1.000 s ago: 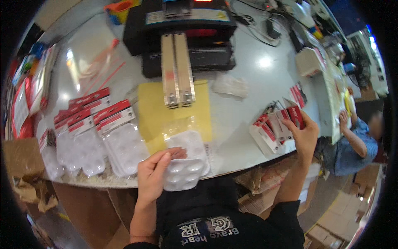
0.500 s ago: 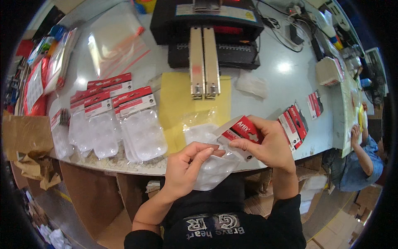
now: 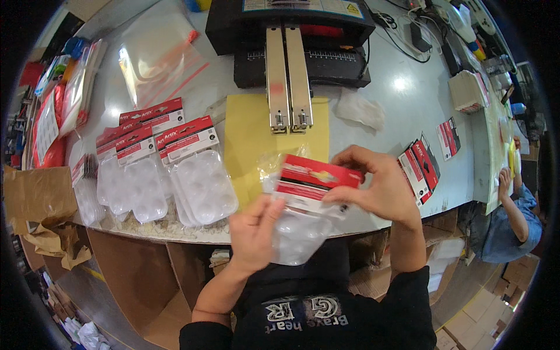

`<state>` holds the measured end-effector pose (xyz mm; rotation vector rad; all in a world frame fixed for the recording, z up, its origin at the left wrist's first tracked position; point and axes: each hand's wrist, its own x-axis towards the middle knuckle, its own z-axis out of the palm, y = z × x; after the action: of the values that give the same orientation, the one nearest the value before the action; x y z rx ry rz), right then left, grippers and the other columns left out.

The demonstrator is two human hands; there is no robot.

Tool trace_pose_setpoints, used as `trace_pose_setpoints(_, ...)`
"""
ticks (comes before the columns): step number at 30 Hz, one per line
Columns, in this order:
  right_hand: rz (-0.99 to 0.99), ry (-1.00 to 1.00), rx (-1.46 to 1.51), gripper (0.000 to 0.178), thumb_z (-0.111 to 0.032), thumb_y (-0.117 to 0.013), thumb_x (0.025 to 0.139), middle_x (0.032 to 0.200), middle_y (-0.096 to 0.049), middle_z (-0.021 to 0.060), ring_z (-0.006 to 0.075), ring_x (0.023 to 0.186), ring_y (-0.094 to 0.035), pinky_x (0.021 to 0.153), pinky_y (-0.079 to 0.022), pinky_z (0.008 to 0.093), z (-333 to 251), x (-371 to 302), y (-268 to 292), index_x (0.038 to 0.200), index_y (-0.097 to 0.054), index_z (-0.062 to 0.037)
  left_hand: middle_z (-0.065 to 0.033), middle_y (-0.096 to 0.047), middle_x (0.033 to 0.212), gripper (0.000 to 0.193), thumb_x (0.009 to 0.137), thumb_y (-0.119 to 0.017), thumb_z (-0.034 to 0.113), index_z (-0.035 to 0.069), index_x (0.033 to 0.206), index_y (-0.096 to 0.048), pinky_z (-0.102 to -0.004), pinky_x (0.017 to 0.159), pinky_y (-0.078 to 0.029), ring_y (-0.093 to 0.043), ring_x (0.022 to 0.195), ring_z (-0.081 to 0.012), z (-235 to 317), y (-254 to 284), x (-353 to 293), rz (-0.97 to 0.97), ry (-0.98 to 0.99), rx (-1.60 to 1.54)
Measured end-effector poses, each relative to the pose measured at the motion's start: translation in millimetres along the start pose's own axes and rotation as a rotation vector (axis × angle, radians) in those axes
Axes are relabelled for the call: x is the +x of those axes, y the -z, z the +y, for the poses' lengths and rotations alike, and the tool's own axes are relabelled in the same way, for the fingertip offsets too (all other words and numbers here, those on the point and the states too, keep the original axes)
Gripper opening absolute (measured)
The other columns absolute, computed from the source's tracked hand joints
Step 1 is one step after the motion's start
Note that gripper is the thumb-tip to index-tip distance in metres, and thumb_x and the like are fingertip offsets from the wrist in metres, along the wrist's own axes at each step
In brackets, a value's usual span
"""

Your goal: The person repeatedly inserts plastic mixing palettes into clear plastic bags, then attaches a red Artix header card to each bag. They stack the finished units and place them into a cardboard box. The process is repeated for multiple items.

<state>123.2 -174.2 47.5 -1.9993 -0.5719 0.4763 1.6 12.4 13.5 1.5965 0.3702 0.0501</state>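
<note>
My right hand (image 3: 382, 189) pinches the right end of a folded red, black and white header card (image 3: 300, 185) between thumb and fingers. Below the card hangs a clear bag with a white plastic paint palette (image 3: 298, 236) in it, over the table's front edge. At the left side of card and bag, my left hand (image 3: 252, 232) is closed on the bag's edge, its fingertips partly hidden. The card spans the top of the bag. Behind it, another clear bag (image 3: 269, 166) shows on a yellow sheet (image 3: 244, 131).
Carded, bagged palettes (image 3: 207, 184) lie in overlapping piles on the left. A black machine (image 3: 300, 70) with two metal arms stands at the back. Loose header cards (image 3: 421, 166) lie right, below a card stack (image 3: 466, 90). A co-worker's arm (image 3: 516, 219) is far right.
The header card has swung from tilted at the right to across the bag's top, its printed face now broadly visible. My left hand has come up to the card's left side.
</note>
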Motion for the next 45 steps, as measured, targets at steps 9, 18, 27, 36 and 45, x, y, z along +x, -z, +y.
trace_pose_setpoints(9,-0.164,-0.377,0.458,0.019,-0.012,-0.067,0.088,0.074,-0.068,0.0096,0.0102,0.061,-0.061,0.057,-0.048,0.0232,27,-19,-16,0.088,-0.069,0.0068,0.0008,-0.062,0.080,0.026,0.098,-0.051,0.018,-0.004,0.095,-0.064,-0.0193,0.068,-0.040,-0.048,0.074,-0.0045,-25,2,12,0.173,0.037,-0.107)
trace_pose_setpoints(18,-0.094,-0.465,0.691,0.009,-0.005,-0.064,0.084,0.066,-0.061,0.0033,0.0070,0.056,-0.055,0.052,-0.042,0.0202,29,-29,-37,0.083,-0.066,0.0037,-0.0021,-0.059,0.075,0.025,0.098,-0.049,0.018,-0.004,0.091,-0.060,-0.0248,0.064,-0.039,-0.044,0.069,-0.0071,-25,13,2,0.159,0.096,-0.054)
trace_pose_setpoints(27,0.282,-0.383,0.957,0.014,-0.012,-0.063,0.086,0.065,-0.057,0.0015,0.0069,0.054,-0.050,0.049,-0.036,0.0200,69,36,-64,0.082,-0.065,0.0007,-0.0040,-0.054,0.075,0.028,0.099,-0.045,0.022,-0.002,0.089,-0.054,-0.0254,0.067,-0.039,-0.044,0.071,-0.0102,-62,5,88,0.231,-0.059,0.069)
trace_pose_setpoints(36,0.464,-0.248,0.321,0.024,-0.019,-0.059,0.092,0.065,-0.059,0.0042,0.0105,0.051,-0.052,0.049,-0.043,0.0249,52,17,-42,0.082,-0.067,0.0004,-0.0084,-0.054,0.069,0.029,0.100,-0.042,0.021,-0.002,0.090,-0.056,-0.0326,0.066,-0.042,-0.049,0.066,-0.0188,-54,22,80,0.255,-0.255,0.394)
trace_pose_setpoints(45,0.511,-0.179,-0.623,0.093,-0.031,-0.085,0.061,0.136,-0.046,0.0252,0.0342,0.123,-0.049,0.103,-0.038,0.0387,115,-93,79,0.133,-0.041,0.0071,-0.0159,-0.053,0.099,0.027,0.082,-0.067,0.027,0.001,0.090,-0.063,-0.0434,0.079,-0.042,-0.053,0.091,-0.0331,-17,56,41,0.471,-0.327,1.071)
